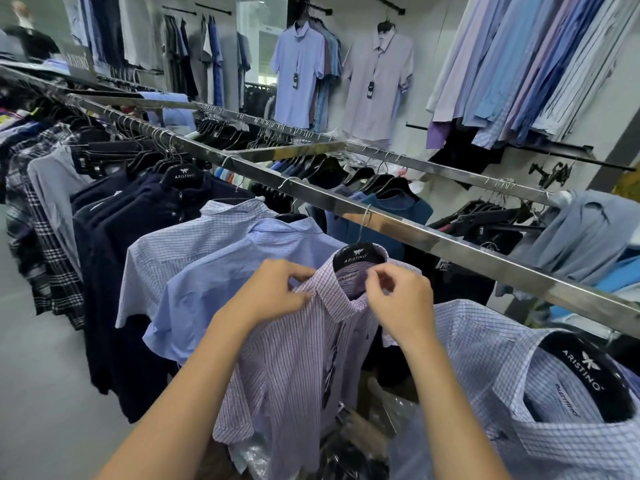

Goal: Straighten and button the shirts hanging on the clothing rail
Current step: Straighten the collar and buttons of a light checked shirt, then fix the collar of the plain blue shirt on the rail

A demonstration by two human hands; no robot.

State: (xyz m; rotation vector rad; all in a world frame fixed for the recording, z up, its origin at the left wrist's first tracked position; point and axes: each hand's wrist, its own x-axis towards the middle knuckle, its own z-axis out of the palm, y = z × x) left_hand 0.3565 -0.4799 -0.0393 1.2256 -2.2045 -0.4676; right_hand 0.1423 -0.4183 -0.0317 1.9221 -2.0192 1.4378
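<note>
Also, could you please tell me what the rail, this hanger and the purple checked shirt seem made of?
Clothing rail: polished metal, probably steel, mirror reflections. Hanger: smooth black body, likely plastic, with wire hook. Purple checked shirt: thin woven fabric, perhaps cotton, softly creased.

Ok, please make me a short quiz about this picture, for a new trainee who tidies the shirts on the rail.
1. True or false: the lilac shirt hangs on a black hanger.
2. Which part of this shirt do the left hand and the right hand pinch? A) hem B) collar C) sleeve
3. Fill in: the hanger's hook goes over the metal ____.
Key: 1 true; 2 B; 3 rail.
</note>
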